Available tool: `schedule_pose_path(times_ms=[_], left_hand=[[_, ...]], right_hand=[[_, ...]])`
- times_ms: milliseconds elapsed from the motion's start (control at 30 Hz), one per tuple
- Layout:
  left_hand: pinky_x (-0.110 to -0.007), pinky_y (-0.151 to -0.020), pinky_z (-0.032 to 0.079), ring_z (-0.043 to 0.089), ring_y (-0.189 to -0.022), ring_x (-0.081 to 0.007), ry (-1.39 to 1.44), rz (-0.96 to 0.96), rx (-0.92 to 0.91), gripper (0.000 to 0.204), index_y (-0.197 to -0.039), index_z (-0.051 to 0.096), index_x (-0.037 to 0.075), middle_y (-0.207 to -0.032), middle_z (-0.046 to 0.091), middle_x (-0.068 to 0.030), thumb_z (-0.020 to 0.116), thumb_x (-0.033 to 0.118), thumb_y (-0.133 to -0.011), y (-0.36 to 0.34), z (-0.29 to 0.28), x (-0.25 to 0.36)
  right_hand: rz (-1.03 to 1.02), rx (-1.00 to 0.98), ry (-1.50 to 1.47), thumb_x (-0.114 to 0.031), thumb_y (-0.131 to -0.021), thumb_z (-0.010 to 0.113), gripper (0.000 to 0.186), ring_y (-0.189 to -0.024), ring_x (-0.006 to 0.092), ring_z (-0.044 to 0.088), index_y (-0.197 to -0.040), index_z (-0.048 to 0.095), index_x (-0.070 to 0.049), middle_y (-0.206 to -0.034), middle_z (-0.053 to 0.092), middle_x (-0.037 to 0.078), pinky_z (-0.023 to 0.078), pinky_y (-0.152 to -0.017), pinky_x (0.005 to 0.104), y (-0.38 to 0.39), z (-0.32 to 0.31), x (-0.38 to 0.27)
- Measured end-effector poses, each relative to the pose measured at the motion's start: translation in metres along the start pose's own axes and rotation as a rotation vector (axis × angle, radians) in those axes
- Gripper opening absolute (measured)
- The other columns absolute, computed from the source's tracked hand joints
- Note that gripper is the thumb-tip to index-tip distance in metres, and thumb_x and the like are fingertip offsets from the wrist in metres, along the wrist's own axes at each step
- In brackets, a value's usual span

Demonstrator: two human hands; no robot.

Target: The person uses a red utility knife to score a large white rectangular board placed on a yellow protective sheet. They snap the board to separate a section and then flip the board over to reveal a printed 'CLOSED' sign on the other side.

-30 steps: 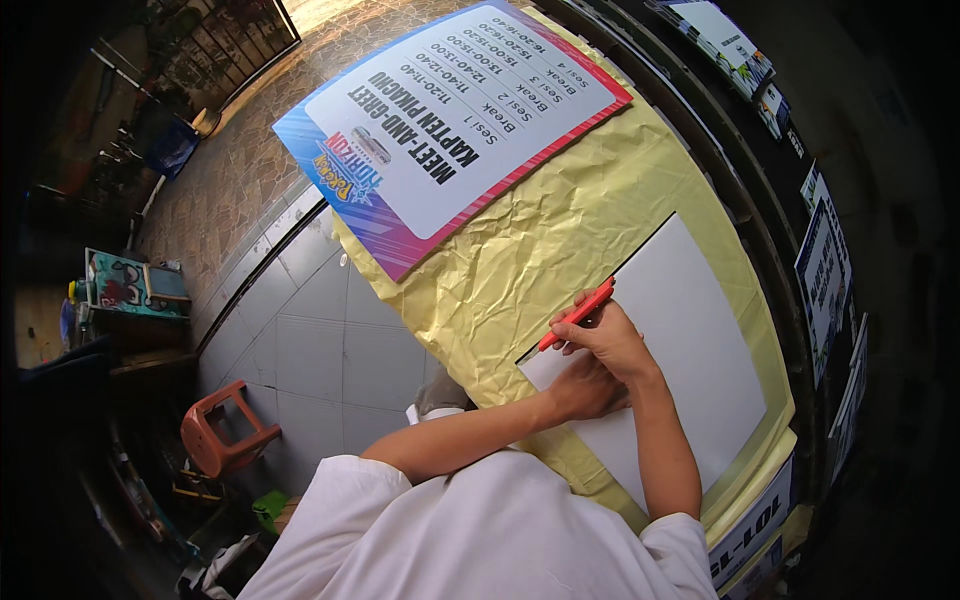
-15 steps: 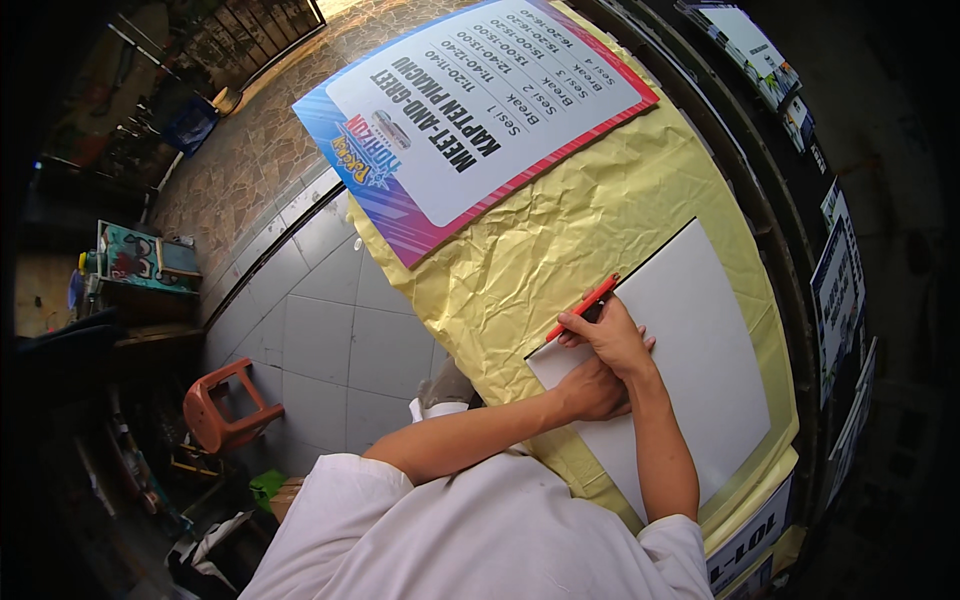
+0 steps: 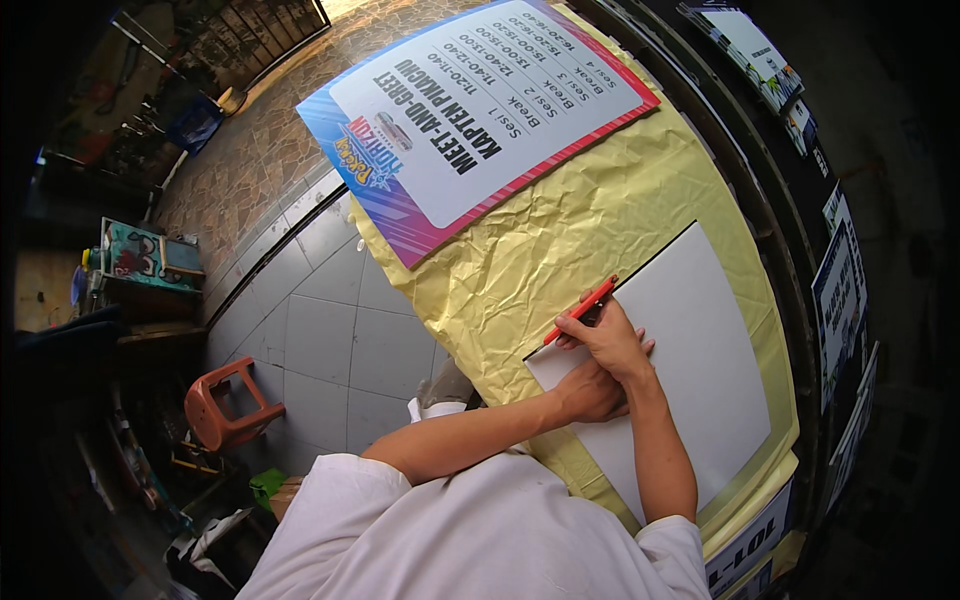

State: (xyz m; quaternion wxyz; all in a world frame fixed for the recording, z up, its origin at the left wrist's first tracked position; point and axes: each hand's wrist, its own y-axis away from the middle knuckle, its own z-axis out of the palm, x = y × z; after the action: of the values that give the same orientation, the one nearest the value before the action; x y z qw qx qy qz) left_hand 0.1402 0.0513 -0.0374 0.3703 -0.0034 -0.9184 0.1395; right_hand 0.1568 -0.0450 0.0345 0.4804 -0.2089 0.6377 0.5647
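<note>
A blank white board (image 3: pixel 705 350) with a dark far-left edge lies on crumpled yellow sheeting (image 3: pixel 520 265). My right hand (image 3: pixel 608 338) is closed around a red utility knife (image 3: pixel 603 291), held along that dark edge; its blade is too small to make out. Beneath my right wrist, my left hand (image 3: pixel 590 392) rests flat on the board, with fingertips showing past the wrist on the other side. The two forearms cross there.
A large printed sign board (image 3: pixel 480 120) with a blue, pink and red border lies farther up the sheeting. An orange plastic stool (image 3: pixel 232 402) stands on the grey tiles at left. More printed boards (image 3: pixel 840 300) lean at right.
My right hand and the utility knife have barely shifted along the board's edge. The left hand stays in place, and the view has turned very slightly.
</note>
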Motion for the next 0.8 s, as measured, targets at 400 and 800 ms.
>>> schedule_pose_path(times_ms=[400, 800], left_hand=[[-0.051, -0.130, 0.013, 0.013, -0.160, -0.0376, 0.016, 0.006, -0.018, 0.072, -0.160, 0.035, 0.007, -0.170, 0.022, -0.0203, 0.053, 0.042, -0.100, -0.0003, -0.0002, -0.0004], [-0.051, -0.131, 0.011, 0.011, -0.160, -0.0375, -0.026, 0.014, -0.003, 0.072, -0.161, 0.033, 0.007, -0.171, 0.021, -0.0197, 0.052, 0.041, -0.100, 0.0001, 0.0019, 0.0000]], right_hand=[[-0.001, 0.004, -0.003, -0.008, -0.093, 0.080, 0.027, -0.071, 0.0161, 0.073, -0.106, 0.059, 0.002, -0.086, 0.072, 0.011, 0.060, -0.063, 0.0275, -0.0003, -0.0043, 0.0038], [0.006, 0.001, -0.006, -0.011, -0.095, 0.078, 0.027, -0.069, 0.0150, 0.071, -0.106, 0.056, 0.000, -0.087, 0.071, 0.010, 0.060, -0.064, 0.0271, 0.0016, -0.0029, 0.0026]])
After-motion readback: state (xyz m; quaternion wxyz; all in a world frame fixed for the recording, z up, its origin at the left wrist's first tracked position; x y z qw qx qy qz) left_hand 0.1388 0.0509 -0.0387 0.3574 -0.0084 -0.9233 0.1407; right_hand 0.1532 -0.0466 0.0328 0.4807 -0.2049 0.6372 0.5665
